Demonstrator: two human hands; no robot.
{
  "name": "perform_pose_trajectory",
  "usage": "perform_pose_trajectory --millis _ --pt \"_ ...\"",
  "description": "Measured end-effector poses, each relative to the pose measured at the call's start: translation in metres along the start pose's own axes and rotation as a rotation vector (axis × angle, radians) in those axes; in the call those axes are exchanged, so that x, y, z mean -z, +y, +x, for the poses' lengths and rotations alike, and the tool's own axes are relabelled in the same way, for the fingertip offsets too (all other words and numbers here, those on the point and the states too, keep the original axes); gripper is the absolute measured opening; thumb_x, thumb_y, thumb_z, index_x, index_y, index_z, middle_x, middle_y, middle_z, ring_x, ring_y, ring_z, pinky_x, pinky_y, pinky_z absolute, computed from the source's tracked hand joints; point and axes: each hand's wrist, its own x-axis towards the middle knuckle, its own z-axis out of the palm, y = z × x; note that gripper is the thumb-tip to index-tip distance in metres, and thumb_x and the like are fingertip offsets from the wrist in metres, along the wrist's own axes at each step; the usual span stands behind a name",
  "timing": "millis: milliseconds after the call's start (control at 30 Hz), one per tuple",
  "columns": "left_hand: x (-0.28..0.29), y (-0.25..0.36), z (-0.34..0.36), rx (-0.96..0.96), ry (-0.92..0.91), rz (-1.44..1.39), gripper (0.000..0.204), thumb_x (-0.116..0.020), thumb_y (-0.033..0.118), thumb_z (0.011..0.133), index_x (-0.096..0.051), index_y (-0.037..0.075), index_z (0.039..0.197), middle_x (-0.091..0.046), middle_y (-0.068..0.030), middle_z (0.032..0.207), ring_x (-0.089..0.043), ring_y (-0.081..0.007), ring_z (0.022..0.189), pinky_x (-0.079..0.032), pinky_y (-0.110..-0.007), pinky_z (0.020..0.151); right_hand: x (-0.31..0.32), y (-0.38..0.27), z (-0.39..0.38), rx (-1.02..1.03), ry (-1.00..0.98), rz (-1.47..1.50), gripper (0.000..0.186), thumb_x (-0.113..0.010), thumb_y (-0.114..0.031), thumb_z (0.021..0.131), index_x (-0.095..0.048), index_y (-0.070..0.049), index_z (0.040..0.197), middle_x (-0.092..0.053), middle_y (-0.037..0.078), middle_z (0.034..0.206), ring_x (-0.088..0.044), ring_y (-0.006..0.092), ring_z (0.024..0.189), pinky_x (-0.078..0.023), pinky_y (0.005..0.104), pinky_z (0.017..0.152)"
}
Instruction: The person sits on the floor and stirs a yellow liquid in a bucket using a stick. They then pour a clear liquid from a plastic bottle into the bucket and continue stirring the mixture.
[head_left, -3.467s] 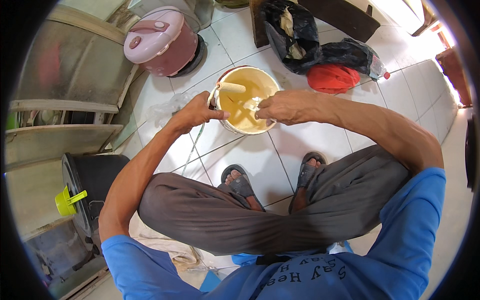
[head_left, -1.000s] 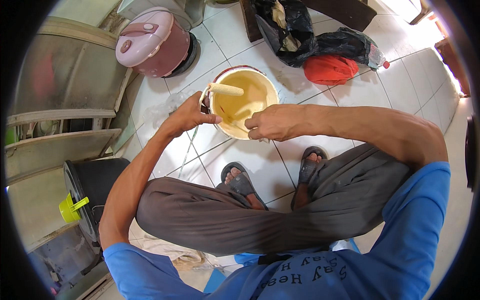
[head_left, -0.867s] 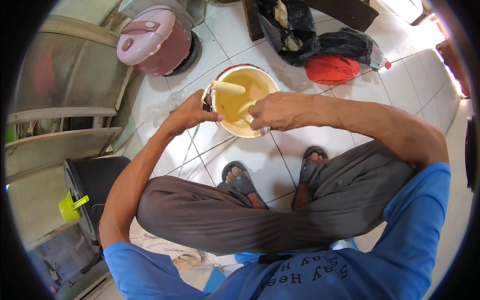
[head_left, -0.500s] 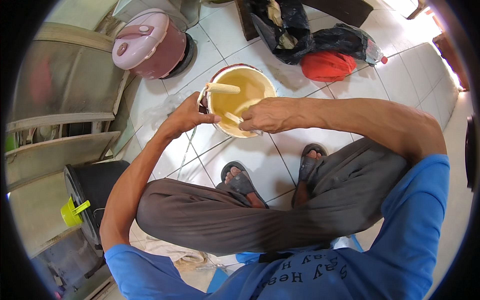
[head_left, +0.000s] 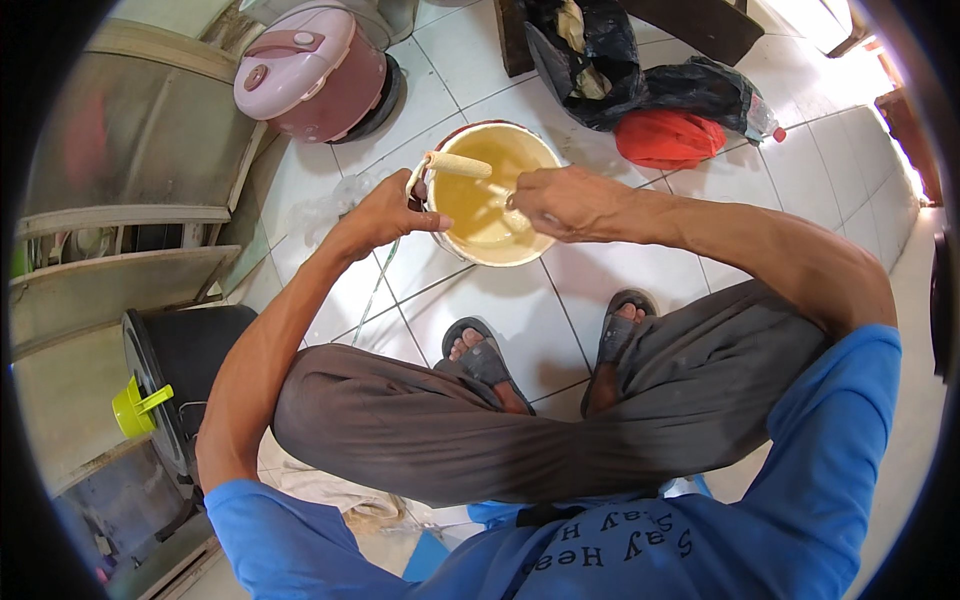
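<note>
A round bucket (head_left: 545,160) with a yellowish inside stands on the floor before me. My left hand (head_left: 390,213) grips its left rim, thumb over the edge and fingers outside. Beside that hand, a small cream paint roller (head_left: 458,165) lies over the rim, its bent wire frame running down past my fingers. My right hand (head_left: 570,203) is closed over the bucket's right side. A pale, blurred thing (head_left: 500,212) shows at its fingertips inside the bucket; its kind cannot be made out.
A pink rice cooker (head_left: 310,75) stands at the far left. Black plastic bags (head_left: 600,60), a red bag (head_left: 668,138) and a clear bottle (head_left: 765,120) lie at the far right. On my left are a cabinet (head_left: 120,240) and a black bin (head_left: 190,370) with a lime-green dipper (head_left: 140,407).
My right hand has moved right and slightly up within the bucket's opening, taking the pale thing with it. My left hand stays on the rim; the whole view has shifted slightly.
</note>
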Motion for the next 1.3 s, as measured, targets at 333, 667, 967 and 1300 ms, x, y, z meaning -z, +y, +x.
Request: perform_pose_trajectory --millis 333,667,967,1300 --pt "-0.002 -0.002 0.001 -0.047 0.011 -0.007 0.059 -0.092 0.033 0.064 -0.052 0.001 0.094 -0.053 -0.0074 0.080 -0.052 -0.0175 0.073 -0.043 -0.031 0.062 -0.020 -0.019 -0.001 0.186 -0.132 -0.092 0.017 -0.059 -0.006 0.082 -0.062 0.002 0.097 -0.060 0.017 0.092 -0.064 0.0366 0.084 -0.054 0.0452 0.077" --pt "-0.002 0.001 0.000 -0.060 0.009 -0.023 0.063 -0.093 0.035 0.064 -0.054 -0.001 0.098 -0.054 -0.0076 0.080 -0.054 -0.0167 0.072 -0.045 -0.030 0.061 0.002 -0.009 -0.006 -0.021 -0.098 -0.135 0.022 -0.059 -0.008 0.084 -0.065 0.000 0.104 -0.060 0.016 0.092 -0.065 0.0359 0.087 -0.054 0.0451 0.079" --pt "-0.004 0.004 0.000 -0.007 0.012 -0.015 0.067 -0.092 0.039 0.063 -0.056 -0.004 0.100 -0.057 -0.0096 0.082 -0.055 -0.0171 0.072 -0.047 -0.030 0.062 0.012 0.002 -0.002 -0.144 -0.096 -0.151 0.020 -0.054 -0.009 0.086 -0.066 0.002 0.098 -0.062 0.019 0.103 -0.065 0.0361 0.095 -0.054 0.0459 0.085" --pt "-0.003 0.004 0.000 -0.003 -0.001 -0.012 0.069 -0.091 0.040 0.064 -0.054 -0.005 0.101 -0.056 -0.0099 0.083 -0.054 -0.0166 0.071 -0.047 -0.030 0.061 -0.009 -0.005 0.003 0.159 -0.083 -0.170 0.021 -0.058 -0.008 0.085 -0.061 0.000 0.104 -0.058 0.015 0.095 -0.063 0.0346 0.088 -0.053 0.0454 0.079"
